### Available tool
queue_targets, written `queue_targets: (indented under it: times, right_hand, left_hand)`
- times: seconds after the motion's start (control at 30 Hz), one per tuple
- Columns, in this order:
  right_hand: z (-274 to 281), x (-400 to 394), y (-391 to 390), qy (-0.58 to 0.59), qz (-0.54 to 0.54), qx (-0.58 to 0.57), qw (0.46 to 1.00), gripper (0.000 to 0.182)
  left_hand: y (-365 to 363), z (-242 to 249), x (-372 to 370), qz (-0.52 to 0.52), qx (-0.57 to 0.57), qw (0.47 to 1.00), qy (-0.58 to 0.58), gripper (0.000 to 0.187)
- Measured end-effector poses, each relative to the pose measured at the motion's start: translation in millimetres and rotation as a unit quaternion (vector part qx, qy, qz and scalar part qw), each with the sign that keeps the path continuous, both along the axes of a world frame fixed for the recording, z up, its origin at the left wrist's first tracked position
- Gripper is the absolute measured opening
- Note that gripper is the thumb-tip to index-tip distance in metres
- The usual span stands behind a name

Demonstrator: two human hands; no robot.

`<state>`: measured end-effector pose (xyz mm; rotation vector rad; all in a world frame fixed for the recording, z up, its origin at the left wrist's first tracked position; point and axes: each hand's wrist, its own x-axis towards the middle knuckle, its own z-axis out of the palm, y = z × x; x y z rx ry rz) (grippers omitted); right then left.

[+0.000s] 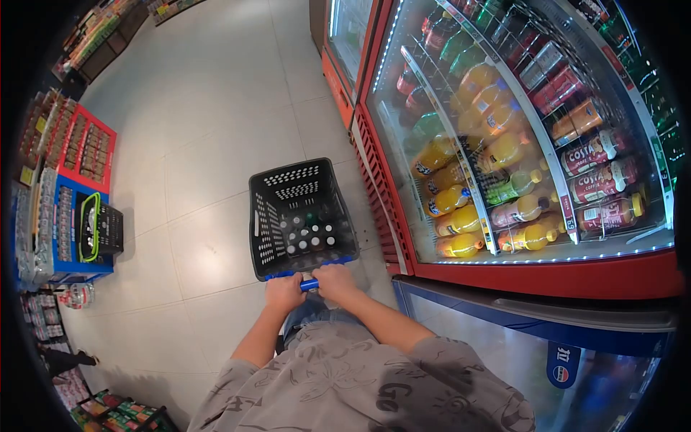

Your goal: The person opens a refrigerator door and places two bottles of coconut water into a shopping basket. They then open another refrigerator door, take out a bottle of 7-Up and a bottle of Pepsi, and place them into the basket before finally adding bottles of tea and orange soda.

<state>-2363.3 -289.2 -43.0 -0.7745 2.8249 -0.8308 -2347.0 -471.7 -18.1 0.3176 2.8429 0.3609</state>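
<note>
Both my hands grip the blue handle [309, 285] of a black shopping basket [260, 216]. My left hand [286, 291] is closed round the handle's left part, and my right hand [335, 282] is closed round its right part. The basket stands out in front of my body, its sides full of small holes. Several bottles with white caps [314, 241] sit upright at its bottom, along with a green-capped one [311, 217].
On the right is a red-framed drinks cooler [547, 277] holding bottles and cans, with a blue-framed fridge [461, 309] nearer me. At the left, a blue and red display [88, 270] stands beside a black basket with a green handle [90, 227]. A person's foot [88, 358] shows lower left.
</note>
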Motion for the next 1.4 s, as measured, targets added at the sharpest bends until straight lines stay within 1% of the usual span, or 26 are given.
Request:
queue_targets:
  times: [0.13, 0.27, 0.37, 0.47, 0.6, 0.7, 0.8, 1.1, 1.3, 1.33, 1.4]
  right_hand:
    - [-1.2, -28.2, -9.2, 0.007, -0.014, 0.000, 1.000, 0.008]
    - [-1.3, -64.6, -19.8, 0.012, -0.032, 0.042, 0.999, 0.007]
    - [-10.4, -93.3, -26.5, 0.017, -0.045, 0.048, 0.998, 0.008]
    - [-7.7, -120.7, -29.9, 0.018, -0.036, 0.058, 0.997, 0.009]
    - [3.4, -155.8, -32.5, 0.008, -0.029, 0.075, 0.997, 0.011]
    - [-3.7, -183.6, -38.1, 0.019, -0.026, 0.082, 0.996, 0.012]
    - [-4.4, -210.5, -41.2, -0.010, -0.018, 0.096, 0.995, 0.016]
    - [-0.4, -297.7, -52.7, -0.013, -0.006, 0.113, 0.993, 0.017]
    - [-1.0, -356.3, -61.1, 0.034, -0.016, 0.060, 0.997, 0.014]
    - [0.3, -364.9, -62.5, 0.048, -0.022, 0.032, 0.998, 0.014]
    - [2.6, -387.7, -65.5, 0.045, -0.010, 0.019, 0.999, 0.013]
  left_hand:
    - [-10.3, -6.9, -28.6, -0.014, 0.001, 0.999, 0.031, 0.021]
    - [-17.9, -2.2, -70.1, -0.024, -0.002, 1.000, 0.015, 0.020]
    - [-24.5, -0.1, -98.9, -0.035, 0.020, 0.999, 0.035, 0.019]
    - [-30.6, -3.1, -124.4, -0.036, 0.028, 0.999, 0.028, 0.018]
    - [-36.1, -6.7, -157.5, -0.027, 0.037, 0.999, 0.019, 0.017]
    - [-41.7, -7.4, -182.4, -0.027, 0.064, 0.997, 0.024, 0.016]
    - [-44.6, -6.3, -206.1, -0.015, 0.084, 0.996, 0.035, 0.016]
    - [-53.2, -6.8, -287.0, 0.022, 0.087, 0.996, 0.017, 0.017]
    - [-59.2, -5.1, -345.8, 0.021, 0.055, 0.998, 0.010, 0.016]
    - [-60.1, -6.7, -355.7, 0.027, 0.049, 0.998, 0.014, 0.016]
    - [-64.0, -8.4, -376.0, 0.030, 0.043, 0.998, 0.024, 0.016]
